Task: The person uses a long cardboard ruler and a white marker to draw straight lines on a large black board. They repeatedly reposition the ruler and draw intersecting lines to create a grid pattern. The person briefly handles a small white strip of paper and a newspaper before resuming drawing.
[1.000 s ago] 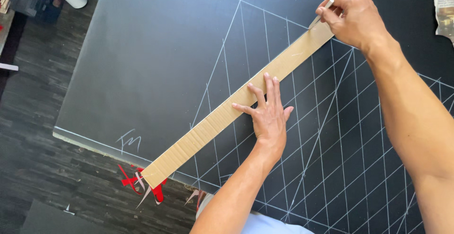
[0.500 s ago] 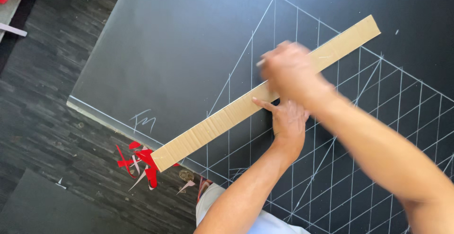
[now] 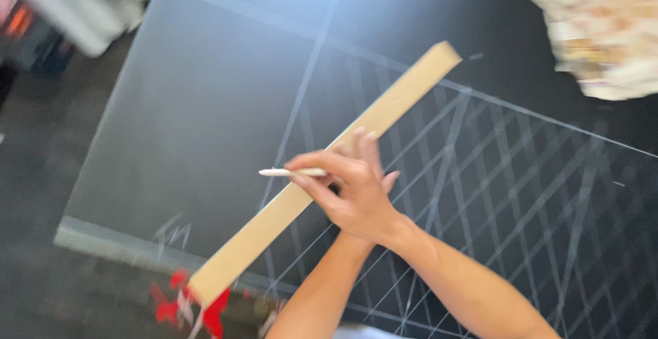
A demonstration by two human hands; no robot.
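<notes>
Drawing chalk lines on the dark board [image 3: 205,106]. Right hand [image 3: 349,198] pinching white chalk [image 3: 291,172], left hand [image 3: 367,150] flat, fingers spread, on wooden strip [image 3: 274,222] lying slantwise. Next needing a steady strip.

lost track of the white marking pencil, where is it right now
In the head view the white pencil sits left of centre, held in the right hand, its tip pointing left just above the wooden straightedge.
</notes>
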